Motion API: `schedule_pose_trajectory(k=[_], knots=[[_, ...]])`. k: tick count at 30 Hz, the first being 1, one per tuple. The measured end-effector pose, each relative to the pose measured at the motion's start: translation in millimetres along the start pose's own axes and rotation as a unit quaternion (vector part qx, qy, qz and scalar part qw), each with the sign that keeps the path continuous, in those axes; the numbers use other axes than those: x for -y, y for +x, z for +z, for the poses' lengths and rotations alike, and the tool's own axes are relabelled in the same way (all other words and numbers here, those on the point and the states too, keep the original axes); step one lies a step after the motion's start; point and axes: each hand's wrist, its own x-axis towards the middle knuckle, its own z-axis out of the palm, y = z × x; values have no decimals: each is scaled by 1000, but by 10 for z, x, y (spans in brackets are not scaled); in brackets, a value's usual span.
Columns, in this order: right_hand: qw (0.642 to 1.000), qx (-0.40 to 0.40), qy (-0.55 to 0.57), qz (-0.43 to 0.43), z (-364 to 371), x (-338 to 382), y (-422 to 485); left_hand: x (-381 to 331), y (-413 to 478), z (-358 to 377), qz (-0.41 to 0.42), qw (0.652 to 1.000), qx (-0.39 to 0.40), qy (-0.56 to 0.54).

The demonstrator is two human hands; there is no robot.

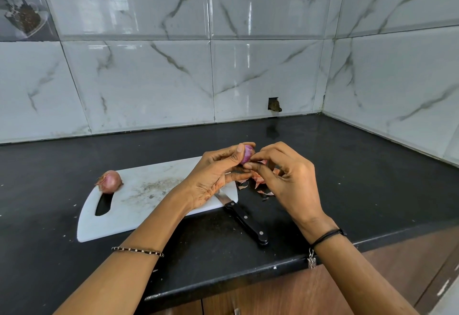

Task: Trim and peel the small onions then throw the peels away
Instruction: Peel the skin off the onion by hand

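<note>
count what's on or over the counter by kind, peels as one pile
cutting board: 1
knife: 1
onions: 2, the held onion between left hand and right hand, the whole onion on the board
peel pile: 1
total: 5

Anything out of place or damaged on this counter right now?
A jagged hole breaks the wall tile just above the counter. Also, onion peels lie scattered off the cutting board, and the knife rests half off it.
</note>
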Motion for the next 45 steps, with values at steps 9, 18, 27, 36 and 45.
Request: schedule_pose_trajectory(k=[9,18,27,36,45], knots=[[997,40,27,60,19,-25,9,23,1,-32,9,999,-7,53],[993,69,42,85,38,-35,-5,9,-2,-29,1,999,-4,49],[998,26,2,51,7,5,15,11,16,-12,-1,1000,-2,13],[996,46,30,64,-2,-7,7,31,11,-35,16,997,-7,78],[999,13,28,41,-14,20,9,34,16,-18,23,999,-5,41]])
